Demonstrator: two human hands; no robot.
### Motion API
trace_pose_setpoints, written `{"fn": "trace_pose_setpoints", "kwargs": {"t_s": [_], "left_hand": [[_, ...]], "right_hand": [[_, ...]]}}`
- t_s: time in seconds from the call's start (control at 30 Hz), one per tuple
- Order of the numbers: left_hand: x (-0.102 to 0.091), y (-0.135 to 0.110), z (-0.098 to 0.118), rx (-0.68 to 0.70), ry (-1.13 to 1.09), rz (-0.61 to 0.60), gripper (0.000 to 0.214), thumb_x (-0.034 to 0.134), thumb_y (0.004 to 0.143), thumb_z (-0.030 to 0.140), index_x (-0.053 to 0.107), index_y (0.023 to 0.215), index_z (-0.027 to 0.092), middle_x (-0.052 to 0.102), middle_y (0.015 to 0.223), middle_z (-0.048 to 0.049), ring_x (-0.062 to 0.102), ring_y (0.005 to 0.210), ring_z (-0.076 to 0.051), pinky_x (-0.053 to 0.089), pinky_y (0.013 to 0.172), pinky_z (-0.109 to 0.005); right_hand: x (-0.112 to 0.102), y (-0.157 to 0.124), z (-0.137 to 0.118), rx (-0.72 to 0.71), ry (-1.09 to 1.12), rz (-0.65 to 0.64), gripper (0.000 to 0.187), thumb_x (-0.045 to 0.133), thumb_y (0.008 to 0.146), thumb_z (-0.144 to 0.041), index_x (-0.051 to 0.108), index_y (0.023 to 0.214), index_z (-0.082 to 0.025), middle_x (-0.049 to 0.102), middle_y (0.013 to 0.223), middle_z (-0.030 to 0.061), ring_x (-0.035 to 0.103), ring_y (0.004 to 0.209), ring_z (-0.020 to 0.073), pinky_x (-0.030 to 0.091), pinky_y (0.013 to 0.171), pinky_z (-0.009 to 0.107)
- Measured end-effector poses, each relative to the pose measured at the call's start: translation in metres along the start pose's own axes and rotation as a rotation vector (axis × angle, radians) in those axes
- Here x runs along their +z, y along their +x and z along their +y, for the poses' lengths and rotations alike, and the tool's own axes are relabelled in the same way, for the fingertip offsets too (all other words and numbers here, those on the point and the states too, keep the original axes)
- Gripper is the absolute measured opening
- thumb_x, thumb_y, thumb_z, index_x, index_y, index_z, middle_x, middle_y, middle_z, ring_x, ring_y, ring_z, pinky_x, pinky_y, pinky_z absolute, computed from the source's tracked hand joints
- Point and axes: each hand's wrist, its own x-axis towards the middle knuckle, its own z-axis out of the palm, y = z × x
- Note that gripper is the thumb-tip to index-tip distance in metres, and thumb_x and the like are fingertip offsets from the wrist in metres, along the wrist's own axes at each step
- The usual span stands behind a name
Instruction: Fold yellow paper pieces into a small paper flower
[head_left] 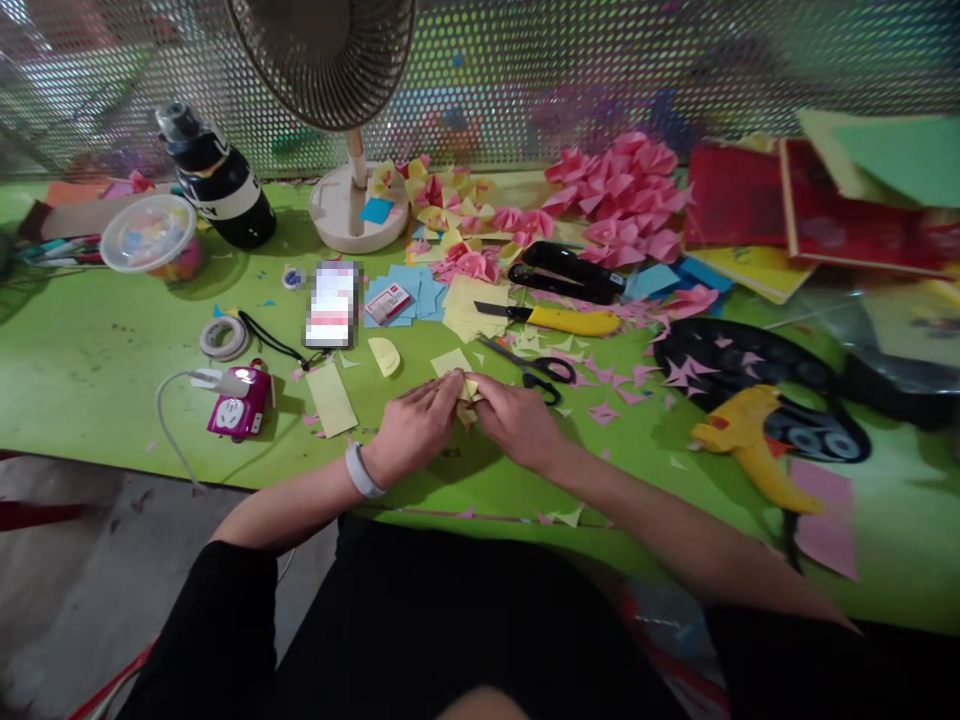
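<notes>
Near the front of the green table, my left hand [420,425] and my right hand [517,418] meet, fingers closed on a small folded piece of yellow paper [470,388] between them. My fingers hide most of it. Just behind them lies a flat yellow paper square [450,362]. To the left are a yellow paper strip [331,398] and a folded yellow half-round piece [385,356]. Black scissors [534,368] rest right beside my right hand. Behind these, a yellow-handled utility knife [559,318] lies partly on a stack of yellow paper [469,308].
Pink folded paper flowers [622,195] pile up at the back, near a black stapler [566,272]. A yellow glue gun [754,445] lies at right by a black tray [750,365]. At left stand a fan [360,215], a bottle [221,185] and a purple power adapter [240,402].
</notes>
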Motion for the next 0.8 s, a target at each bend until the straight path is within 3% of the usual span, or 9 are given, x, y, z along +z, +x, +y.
{"fn": "trace_pose_setpoints", "kwargs": {"t_s": [0.13,0.27,0.37,0.47,0.53,0.63,0.7,0.8], "left_hand": [[0.001,0.000,0.007,0.000,-0.045,-0.030,0.064,0.040,0.100,0.009,0.020,0.160,0.008,0.059,0.145,-0.0217,0.059,0.135,-0.025,0.050,0.115,-0.040],[0.009,-0.008,0.019,-0.062,-0.209,-0.106,0.086,0.036,0.091,0.002,-0.009,0.163,0.010,0.023,0.167,-0.0244,0.021,0.157,-0.029,0.034,0.125,-0.050],[0.016,-0.016,0.025,-0.074,-0.321,-0.117,0.099,0.040,0.083,0.000,-0.019,0.161,0.012,0.001,0.171,-0.0216,0.006,0.159,-0.032,0.028,0.127,-0.054],[0.016,-0.017,0.024,-0.056,-0.378,-0.117,0.101,0.043,0.084,0.002,-0.021,0.161,0.012,-0.006,0.171,-0.0215,0.002,0.159,-0.035,0.024,0.128,-0.057],[0.010,-0.012,0.020,-0.041,-0.419,-0.103,0.097,0.042,0.086,0.003,-0.018,0.162,0.015,-0.001,0.171,-0.0205,0.007,0.159,-0.034,0.023,0.128,-0.057],[-0.001,-0.002,0.012,-0.106,-0.523,-0.098,0.083,0.039,0.095,0.008,-0.003,0.166,0.018,0.024,0.168,-0.0189,0.029,0.155,-0.030,0.033,0.125,-0.050],[-0.007,0.002,0.008,-0.221,-0.606,-0.124,0.072,0.040,0.100,0.015,0.011,0.165,0.016,0.041,0.160,-0.0200,0.050,0.144,-0.028,0.046,0.116,-0.043],[-0.009,0.006,0.003,-0.368,-0.701,-0.154,0.058,0.041,0.102,0.023,0.034,0.159,0.012,0.058,0.146,-0.0200,0.071,0.115,-0.025,0.058,0.097,-0.035]], "right_hand": [[-0.005,-0.001,-0.006,0.058,0.151,0.026,0.041,0.038,0.102,-0.020,0.064,0.134,-0.017,0.079,0.091,0.0105,0.072,0.066,0.0228,0.060,0.061,0.038],[-0.001,-0.005,-0.018,0.036,0.199,0.014,0.055,0.039,0.097,-0.017,0.048,0.151,-0.014,0.076,0.113,0.0157,0.075,0.093,0.0283,0.063,0.080,0.045],[0.008,-0.010,-0.026,-0.011,0.193,-0.008,0.072,0.039,0.091,-0.013,0.027,0.162,-0.014,0.068,0.134,0.0170,0.070,0.115,0.0299,0.060,0.094,0.049],[0.008,-0.011,-0.030,-0.020,0.177,-0.015,0.080,0.039,0.087,-0.011,0.016,0.164,-0.013,0.060,0.145,0.0186,0.065,0.123,0.0314,0.058,0.098,0.051],[-0.001,-0.008,-0.030,-0.002,0.187,-0.035,0.078,0.040,0.087,-0.012,0.022,0.162,-0.014,0.065,0.139,0.0184,0.069,0.113,0.0315,0.060,0.090,0.049],[-0.019,-0.002,-0.028,0.061,0.230,-0.123,0.060,0.039,0.093,-0.016,0.042,0.153,-0.015,0.076,0.098,0.0115,0.069,0.068,0.0242,0.057,0.062,0.039],[-0.027,0.001,-0.026,0.099,0.264,-0.172,0.051,0.039,0.094,-0.017,0.053,0.143,-0.014,0.070,0.073,0.0048,0.057,0.050,0.0194,0.048,0.048,0.034],[-0.028,0.004,-0.022,0.121,0.306,-0.180,0.037,0.040,0.094,-0.018,0.065,0.122,-0.015,0.057,0.056,-0.0011,0.046,0.039,0.0154,0.036,0.039,0.030]]}}
